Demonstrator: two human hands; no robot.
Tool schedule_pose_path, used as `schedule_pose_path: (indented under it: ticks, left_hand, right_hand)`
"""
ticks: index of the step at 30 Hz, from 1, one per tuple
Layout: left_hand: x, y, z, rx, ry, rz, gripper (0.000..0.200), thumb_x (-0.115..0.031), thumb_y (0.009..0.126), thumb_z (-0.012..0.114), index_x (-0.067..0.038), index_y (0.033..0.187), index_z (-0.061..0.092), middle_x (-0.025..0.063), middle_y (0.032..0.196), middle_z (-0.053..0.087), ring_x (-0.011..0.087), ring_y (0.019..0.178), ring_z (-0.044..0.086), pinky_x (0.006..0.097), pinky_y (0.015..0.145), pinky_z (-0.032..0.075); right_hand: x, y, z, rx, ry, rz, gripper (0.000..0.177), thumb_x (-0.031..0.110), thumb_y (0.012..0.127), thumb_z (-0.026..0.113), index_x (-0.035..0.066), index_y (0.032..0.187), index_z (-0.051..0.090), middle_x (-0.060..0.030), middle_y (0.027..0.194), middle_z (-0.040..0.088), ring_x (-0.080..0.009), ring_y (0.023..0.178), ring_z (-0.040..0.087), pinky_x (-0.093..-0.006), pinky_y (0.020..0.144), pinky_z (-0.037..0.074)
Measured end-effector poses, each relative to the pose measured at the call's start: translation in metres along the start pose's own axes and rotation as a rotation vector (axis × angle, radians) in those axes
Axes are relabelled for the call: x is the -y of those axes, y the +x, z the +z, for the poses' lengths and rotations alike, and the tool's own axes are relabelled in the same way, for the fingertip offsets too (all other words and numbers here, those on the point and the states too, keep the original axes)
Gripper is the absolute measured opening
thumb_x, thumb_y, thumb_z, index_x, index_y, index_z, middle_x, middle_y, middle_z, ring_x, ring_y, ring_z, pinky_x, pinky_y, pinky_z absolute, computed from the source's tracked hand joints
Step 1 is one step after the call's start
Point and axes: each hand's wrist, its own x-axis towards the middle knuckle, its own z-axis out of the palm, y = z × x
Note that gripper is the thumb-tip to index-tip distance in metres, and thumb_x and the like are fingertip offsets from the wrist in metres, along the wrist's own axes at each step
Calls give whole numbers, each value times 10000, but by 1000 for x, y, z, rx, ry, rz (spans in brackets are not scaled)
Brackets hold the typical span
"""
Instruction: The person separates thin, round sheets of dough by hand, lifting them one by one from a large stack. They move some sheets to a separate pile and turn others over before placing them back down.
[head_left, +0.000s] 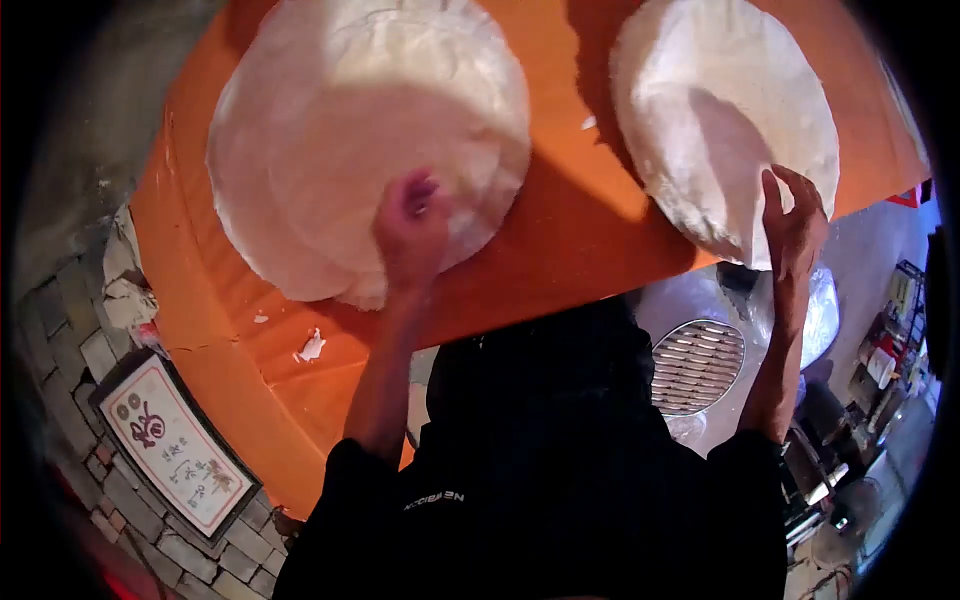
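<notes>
The left hand (412, 225) is curling over round white sheets (300, 180); the right hand (798, 225) over a white disc (690, 110) toward the orange tabletop's right edge (885, 150); grips unclear.

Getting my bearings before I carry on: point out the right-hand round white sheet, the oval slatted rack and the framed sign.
Round white sheet (725, 125): head view, middle of its upper face.
Oval slatted rack (698, 367): head view, central slats.
Framed sign (180, 447): head view, middle of its pale panel.
</notes>
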Motion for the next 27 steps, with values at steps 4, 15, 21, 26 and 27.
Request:
schedule_pose_path:
  ticks: [4,15,21,26,27]
  left_hand:
    - [59,-14,-121,-278,301,-67,341,-71,805,661,5,1133,610,111,1011,656,174,863,642,304,786,535]
    - [91,0,-170,-91,-805,-446,340,-115,896,631,30,1183,522,104,1092,612,196,999,603,348,858,530]
    - [67,7,-168,164,-1149,-306,373,-213,958,594,-21,1255,474,92,1123,597,213,1037,606,394,902,527]
    - [55,22,-159,122,-1020,-282,350,-177,957,570,-25,1257,474,94,1159,579,215,1049,603,399,903,529]
    - [52,25,-160,114,-1020,-282,350,-177,957,570,-25,1257,474,94,1159,579,215,1049,603,399,903,529]
  right_hand:
    - [147,-40,25,226,629,-137,186,3,751,727,64,924,697,-120,909,684,-306,865,651,-347,792,513]
    - [378,-125,114,511,516,-619,439,176,662,801,74,1059,643,-151,1045,597,-333,990,574,-418,812,504]
    - [380,-101,103,591,729,-405,282,137,683,841,65,926,719,-94,892,674,-248,849,653,-342,751,515]
    - [381,-81,102,693,804,-397,339,273,692,844,38,905,721,-144,902,680,-266,815,662,-336,715,535]
    - [382,-80,103,740,836,-332,339,273,695,838,30,900,719,-151,904,680,-269,812,664,-337,716,537]
